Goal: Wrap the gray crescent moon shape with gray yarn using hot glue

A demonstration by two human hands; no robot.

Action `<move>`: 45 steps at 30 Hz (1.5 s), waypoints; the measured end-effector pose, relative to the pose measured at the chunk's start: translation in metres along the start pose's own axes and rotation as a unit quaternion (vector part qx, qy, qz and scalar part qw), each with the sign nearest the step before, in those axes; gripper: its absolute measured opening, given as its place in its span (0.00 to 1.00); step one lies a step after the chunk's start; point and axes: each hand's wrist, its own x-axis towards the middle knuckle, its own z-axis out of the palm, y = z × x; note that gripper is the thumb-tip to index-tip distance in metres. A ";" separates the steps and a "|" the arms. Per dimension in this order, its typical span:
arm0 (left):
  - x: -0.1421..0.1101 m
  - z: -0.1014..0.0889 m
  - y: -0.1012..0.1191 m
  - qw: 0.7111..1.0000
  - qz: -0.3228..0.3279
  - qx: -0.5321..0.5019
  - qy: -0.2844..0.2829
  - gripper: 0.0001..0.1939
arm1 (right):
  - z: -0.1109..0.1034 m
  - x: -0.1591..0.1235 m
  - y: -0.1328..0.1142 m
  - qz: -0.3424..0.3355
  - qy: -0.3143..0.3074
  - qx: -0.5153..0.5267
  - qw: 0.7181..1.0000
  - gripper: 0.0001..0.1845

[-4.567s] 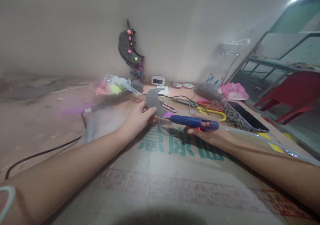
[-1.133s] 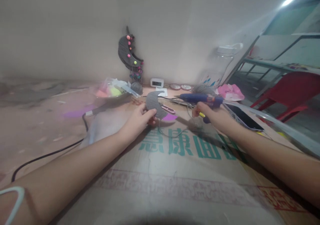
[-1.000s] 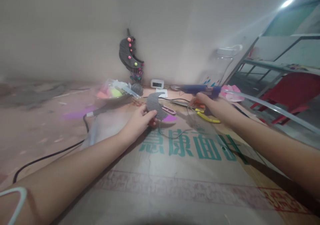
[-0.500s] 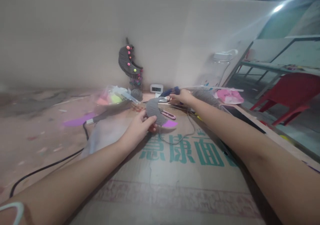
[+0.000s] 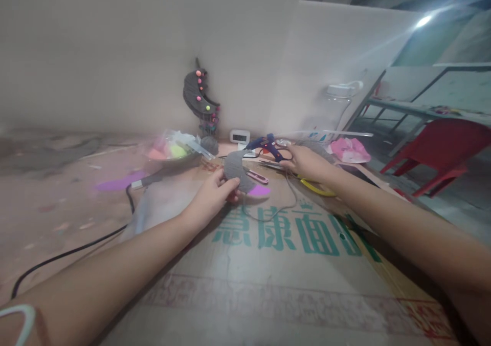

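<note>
My left hand (image 5: 218,190) is closed on a crescent (image 5: 237,169) wrapped in grey yarn, thumb on top and fingers beneath. Its lower tip shows bare purple. A strand of grey yarn (image 5: 282,214) loops from it across the cardboard. My right hand (image 5: 307,163) is just right of a blue glue gun (image 5: 268,145), fingers apart near the end of its handle; whether they touch it is hard to tell. A pink utility knife (image 5: 258,176) lies beside the crescent. Partly under my right wrist are yellow-handled scissors (image 5: 316,188).
Printed cardboard (image 5: 245,284) covers the table front. A bowl of coloured material (image 5: 169,154) stands left, a small digital clock (image 5: 240,136) at the wall. A finished-looking grey crescent (image 5: 194,92) with pompoms hangs behind. Right are a bottle (image 5: 335,108), pink packet (image 5: 350,150) and red chair (image 5: 445,144).
My right hand has moved right and back from the glue gun, uncovering its body and handle. The yellow scissors handle shows more. My left hand still holds the crescent.
</note>
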 end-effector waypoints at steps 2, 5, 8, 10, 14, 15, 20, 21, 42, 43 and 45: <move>0.000 0.000 -0.001 1.000 0.000 0.002 0.001 0.09 | -0.006 -0.024 -0.013 -0.052 0.021 -0.004 0.998 0.17; 0.001 0.000 -0.002 1.000 -0.001 -0.005 0.000 0.09 | -0.011 -0.057 -0.043 -0.047 0.024 0.073 0.996 0.12; 0.001 -0.001 -0.003 1.000 -0.004 -0.007 0.005 0.10 | -0.009 -0.080 -0.074 -0.059 -0.082 0.151 0.983 0.17; 0.002 -0.002 -0.003 1.000 -0.006 -0.006 0.008 0.10 | -0.002 -0.089 -0.089 -0.092 -0.114 0.170 0.974 0.15; 0.003 -0.003 -0.003 1.000 0.015 -0.001 0.008 0.10 | 0.015 -0.094 -0.108 -0.135 -0.109 0.134 0.976 0.21; 0.003 -0.004 -0.003 1.000 0.021 0.000 0.005 0.11 | 0.018 -0.095 -0.111 -0.143 -0.107 0.131 0.975 0.16; 0.002 -0.003 -0.002 1.000 0.031 0.000 -0.006 0.11 | 0.022 -0.097 -0.117 -0.200 -0.100 0.181 0.958 0.10; 0.002 -0.002 -0.002 0.999 0.032 0.002 -0.006 0.10 | 0.019 -0.098 -0.117 -0.195 -0.101 0.194 0.956 0.11; -0.001 -0.002 0.002 0.999 0.017 0.030 -0.033 0.11 | 0.014 -0.060 -0.056 -0.032 0.045 0.184 0.981 0.12; -0.001 -0.002 0.002 0.999 0.016 0.034 -0.034 0.12 | 0.013 -0.060 -0.056 -0.046 0.066 0.185 0.979 0.11; -0.002 -0.002 0.002 0.999 0.015 0.039 -0.035 0.12 | 0.010 -0.062 -0.058 -0.047 0.088 0.220 0.970 0.13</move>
